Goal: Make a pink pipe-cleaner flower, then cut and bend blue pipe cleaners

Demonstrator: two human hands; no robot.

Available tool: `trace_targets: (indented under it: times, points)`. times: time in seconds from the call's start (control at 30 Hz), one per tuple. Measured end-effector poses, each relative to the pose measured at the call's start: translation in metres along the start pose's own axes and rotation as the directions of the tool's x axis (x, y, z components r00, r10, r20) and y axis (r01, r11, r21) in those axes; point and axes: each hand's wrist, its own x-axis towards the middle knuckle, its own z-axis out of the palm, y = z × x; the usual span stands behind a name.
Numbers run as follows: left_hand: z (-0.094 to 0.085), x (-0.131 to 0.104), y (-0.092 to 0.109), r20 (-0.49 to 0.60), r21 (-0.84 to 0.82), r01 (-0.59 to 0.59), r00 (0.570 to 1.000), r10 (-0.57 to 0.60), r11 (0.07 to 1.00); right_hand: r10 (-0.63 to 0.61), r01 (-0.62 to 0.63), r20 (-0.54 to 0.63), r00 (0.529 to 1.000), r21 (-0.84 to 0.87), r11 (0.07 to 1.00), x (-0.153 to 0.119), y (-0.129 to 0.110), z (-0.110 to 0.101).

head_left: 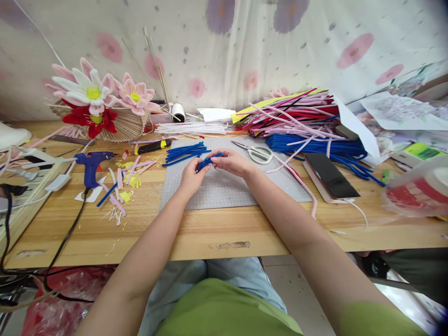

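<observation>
Over the grey cutting mat point(224, 196) my two hands meet around a blue pipe cleaner point(206, 161). My left hand point(192, 178) pinches its lower left part between thumb and fingers. The fingertips of my right hand point(231, 162) grip its right end. The blue piece looks bent or bunched, but the fingers cover much of it. Just behind my hands lies a small pile of short blue pipe cleaners point(184, 152). Scissors point(259, 153) with pale handles rest on the mat beyond my right hand.
Left are a blue glue gun point(91, 165), pink and yellow scraps point(129, 179) and fuzzy flowers point(91, 93). A black-yellow cutter point(152, 147) lies behind. Right are bundled blue pipe cleaners point(315, 145), a phone point(331, 175) with cable and a clear plastic tub point(416, 186).
</observation>
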Motion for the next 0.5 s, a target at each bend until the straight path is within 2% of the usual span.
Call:
trace_targets:
  times: [0.07, 0.13, 0.23, 0.33, 0.4, 0.5]
  points:
    - [-0.002, -0.002, 0.003, -0.001, 0.045, -0.074, 0.997, 0.074, 0.996, -0.008, 0.008, -0.063, 0.998, 0.005, 1.000, 0.002, 0.001, 0.001]
    - [-0.001, -0.004, 0.007, 0.037, -0.025, -0.078, 0.996, 0.079, 0.997, -0.036, 0.036, -0.140, 0.989, -0.004, 0.999, 0.003, 0.001, 0.002]
    - [0.001, -0.005, 0.013, 0.111, -0.222, 0.105, 0.991, -0.082, 0.969, -0.106, 0.089, -0.192, 0.976, -0.096, 0.991, 0.006, 0.002, 0.002]
    - [0.002, -0.005, 0.016, 0.228, -0.356, 0.303, 0.946, -0.232, 0.884, -0.200, 0.160, -0.187, 0.962, -0.212, 0.964, 0.006, 0.002, 0.001]
    - [0.001, -0.006, 0.017, 0.287, -0.417, 0.360, 0.923, -0.255, 0.834, -0.246, 0.196, -0.192, 0.950, -0.246, 0.949, 0.006, 0.003, 0.001]
    - [0.000, -0.006, 0.020, 0.313, -0.507, 0.403, 0.910, -0.273, 0.762, -0.255, 0.200, -0.215, 0.943, -0.244, 0.949, 0.006, 0.004, 0.003]
